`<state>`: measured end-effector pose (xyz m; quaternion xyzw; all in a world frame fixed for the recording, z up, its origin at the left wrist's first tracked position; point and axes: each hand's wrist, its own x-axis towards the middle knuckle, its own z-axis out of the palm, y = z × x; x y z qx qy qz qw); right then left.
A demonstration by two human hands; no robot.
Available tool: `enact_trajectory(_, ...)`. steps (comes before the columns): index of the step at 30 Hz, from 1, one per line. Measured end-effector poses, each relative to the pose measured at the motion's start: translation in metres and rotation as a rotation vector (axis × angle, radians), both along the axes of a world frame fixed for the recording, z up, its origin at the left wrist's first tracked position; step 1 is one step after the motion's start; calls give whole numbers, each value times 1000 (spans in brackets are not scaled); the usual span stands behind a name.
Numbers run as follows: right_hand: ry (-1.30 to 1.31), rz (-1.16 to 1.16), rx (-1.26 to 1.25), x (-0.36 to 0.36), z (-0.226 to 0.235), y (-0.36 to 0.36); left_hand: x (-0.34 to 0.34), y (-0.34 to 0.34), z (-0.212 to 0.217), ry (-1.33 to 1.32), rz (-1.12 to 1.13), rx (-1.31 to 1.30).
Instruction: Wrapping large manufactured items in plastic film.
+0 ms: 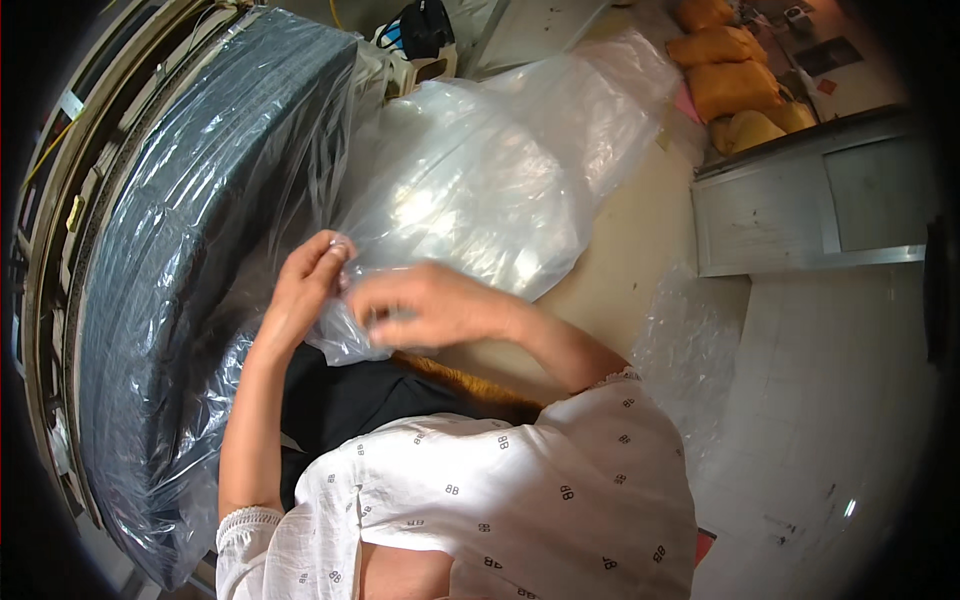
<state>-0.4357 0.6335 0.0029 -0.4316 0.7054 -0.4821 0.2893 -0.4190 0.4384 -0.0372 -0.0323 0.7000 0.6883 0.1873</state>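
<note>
A large sheet of clear plastic film (490, 190) spreads away from me over a pale surface and gathers at my hands. Pinched closed on a bunched edge of it is my left hand (312, 275), just right of the dark wrapped block. Close beside it, my right hand (425, 305) is smeared by motion against the same film, so its grip cannot be made out. Under both hands a crumpled flap of the film hangs over my dark-clothed lap. To the left stands a long, dark grey block (190, 230) wrapped in shiny clear plastic.
Along the far left runs a curved frame of rails (62, 250). Several orange bundles (735, 90) lie at the back right, behind a grey metal cabinet (810, 210). A black bag (427, 28) sits at the back. More loose film (685, 340) lies to my right by the tiled floor (820, 400).
</note>
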Motion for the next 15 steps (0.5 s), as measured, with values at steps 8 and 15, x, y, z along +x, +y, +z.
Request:
enact_trajectory(8, 539, -861, 276, -136, -64, 119, 38, -22, 129, 420, 254, 107)
enact_trajectory(15, 823, -604, -762, -43, 152, 18, 69, -216, 170, 976, 851, -592)
